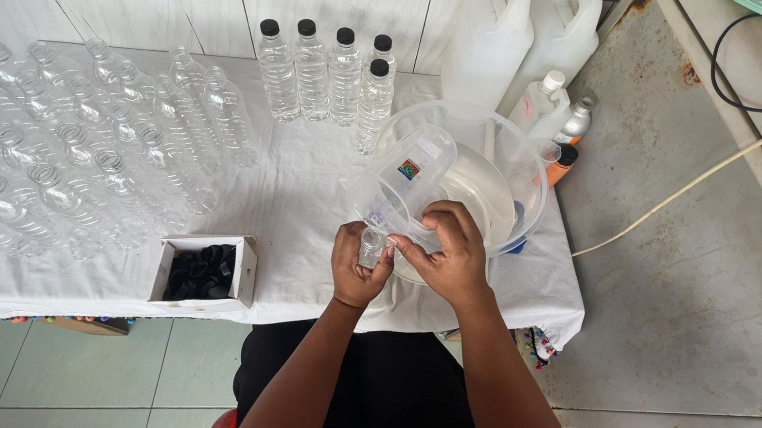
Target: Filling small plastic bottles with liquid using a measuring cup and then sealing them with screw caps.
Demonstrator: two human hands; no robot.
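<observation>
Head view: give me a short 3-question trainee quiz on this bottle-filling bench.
1. True or false: the right hand tips a clear jug toward the small bottle in the left hand.
2. How many capped bottles stand at the back of the white tablecloth?
3. What fills the small white box? A) black caps B) labels C) straws

Key
1. True.
2. Five.
3. A. The uncapped empty bottles crowd the cloth to the box's left.
</observation>
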